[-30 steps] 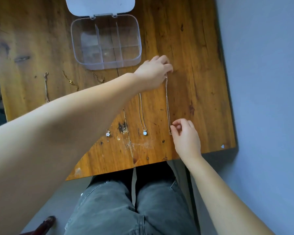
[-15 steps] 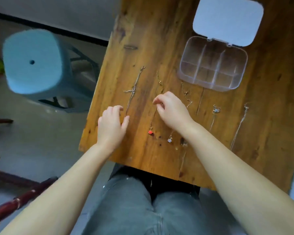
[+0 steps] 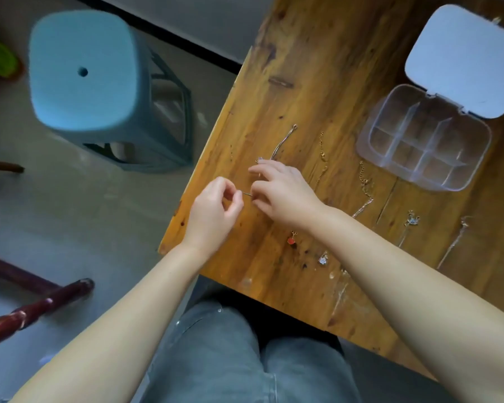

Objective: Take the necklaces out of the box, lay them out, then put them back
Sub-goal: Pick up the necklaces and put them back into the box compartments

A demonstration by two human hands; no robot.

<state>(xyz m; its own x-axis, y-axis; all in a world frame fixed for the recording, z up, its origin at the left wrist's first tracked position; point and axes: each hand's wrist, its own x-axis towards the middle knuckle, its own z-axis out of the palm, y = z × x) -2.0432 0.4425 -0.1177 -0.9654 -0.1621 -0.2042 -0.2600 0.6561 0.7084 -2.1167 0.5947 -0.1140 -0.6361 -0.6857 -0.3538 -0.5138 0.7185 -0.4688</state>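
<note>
Two hands' grip point(image 3: 246, 196), chain point(image 3: 282, 144) lengthwise

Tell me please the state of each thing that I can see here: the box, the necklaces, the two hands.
Clear box: lid open and folded back, compartments look empty.
Leftmost necklace: being picked up, a short stretch of chain pulled between both hands.
Necklace with red pendant: flat on the table, untouched.
Other necklaces: laid out in a row, untouched.
Left hand: pinching the chain.
Right hand: pinching the chain.
</note>
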